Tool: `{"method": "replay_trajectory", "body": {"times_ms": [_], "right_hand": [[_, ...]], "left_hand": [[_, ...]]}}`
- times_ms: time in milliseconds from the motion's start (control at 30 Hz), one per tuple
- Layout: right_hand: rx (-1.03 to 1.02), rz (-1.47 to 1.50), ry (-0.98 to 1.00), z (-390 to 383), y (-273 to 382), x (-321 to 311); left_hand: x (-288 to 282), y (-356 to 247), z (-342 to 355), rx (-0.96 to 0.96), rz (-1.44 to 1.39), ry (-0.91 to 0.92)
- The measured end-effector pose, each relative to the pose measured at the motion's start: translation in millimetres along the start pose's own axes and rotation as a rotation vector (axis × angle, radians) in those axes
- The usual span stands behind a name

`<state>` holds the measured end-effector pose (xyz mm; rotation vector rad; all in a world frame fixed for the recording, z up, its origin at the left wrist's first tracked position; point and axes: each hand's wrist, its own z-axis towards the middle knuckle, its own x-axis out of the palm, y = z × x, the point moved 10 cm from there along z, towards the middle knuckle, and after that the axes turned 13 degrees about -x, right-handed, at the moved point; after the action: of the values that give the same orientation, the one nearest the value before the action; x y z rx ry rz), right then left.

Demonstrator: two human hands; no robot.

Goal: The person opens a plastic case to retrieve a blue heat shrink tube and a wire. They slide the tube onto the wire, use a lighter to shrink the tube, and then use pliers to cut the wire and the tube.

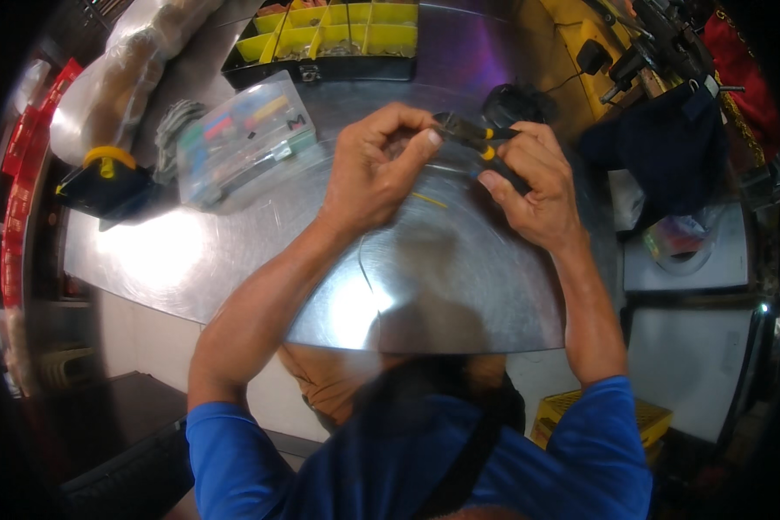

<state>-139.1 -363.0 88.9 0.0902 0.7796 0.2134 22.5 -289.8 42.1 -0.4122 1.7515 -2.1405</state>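
Observation:
My right hand (537,178) is wrapped round a pair of pliers (461,130) with black and yellow handles, held above the metal table (529,295). The pliers' jaws meet the fingertips of my left hand (377,165), whose thumb and forefinger are pinched together. What lies in that pinch is too small to make out. A thin dark wire (366,270) curves over the tabletop beside my left forearm. Below my hands, a short thin yellow piece (429,200) rests on the metal.
Left of my hands lies a clear plastic case (247,143) of coloured parts, beside a grey glove-like bundle (175,130). A black organizer box with yellow compartments (321,39) stands at the back. Dark cloth (663,143) hangs at right, near a black coil-like item (516,104).

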Motion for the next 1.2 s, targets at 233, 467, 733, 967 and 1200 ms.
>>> {"method": "replay_trajectory", "body": {"times_ms": [233, 467, 733, 967, 1200], "right_hand": [[0.172, 0.025, 0.097, -10.2, -7.9, 4.2], [-0.066, 0.001, -0.035, 1.9, 4.4, -1.1], [0.141, 0.035, 0.079, -10.1, -5.6, 4.5], [-0.040, -0.021, -0.002, -0.7, 2.8, 0.4], [0.152, 0.018, 0.073, -10.1, -5.1, 4.0]], "left_hand": [[0.0, -0.3, 0.2, 0.016, -0.020, 0.005], [1.9, -0.5, 0.3, 0.012, -0.034, 0.018], [3.3, 0.8, 0.4, -0.002, -0.039, 0.044], [2.8, -0.1, 0.4, 0.006, -0.051, 0.035], [2.9, 0.4, 0.9, 0.000, -0.023, 0.054]]}}
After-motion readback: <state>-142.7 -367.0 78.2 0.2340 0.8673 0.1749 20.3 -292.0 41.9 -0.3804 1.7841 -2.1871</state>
